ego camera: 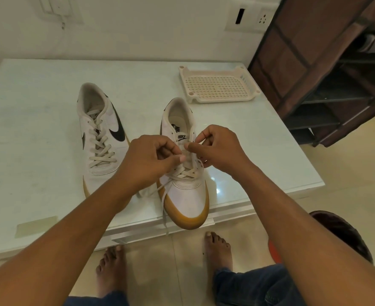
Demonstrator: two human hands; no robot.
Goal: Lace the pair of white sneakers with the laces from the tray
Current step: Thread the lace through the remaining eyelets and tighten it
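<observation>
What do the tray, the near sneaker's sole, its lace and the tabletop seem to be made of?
Tray: moulded cream plastic, matt, with a perforated grid floor. Sole: gum-coloured rubber, probably, smooth and slightly shiny. Lace: flat woven fabric, off-white, limp where it hangs. Tabletop: glossy white, likely glass or polished stone, given its reflections.

Both bare forearms reach forward and converge; the left hand (pixel 151 160) and right hand (pixel 217 146), fingers curled, each pinch the lace (pixel 183 173).
</observation>
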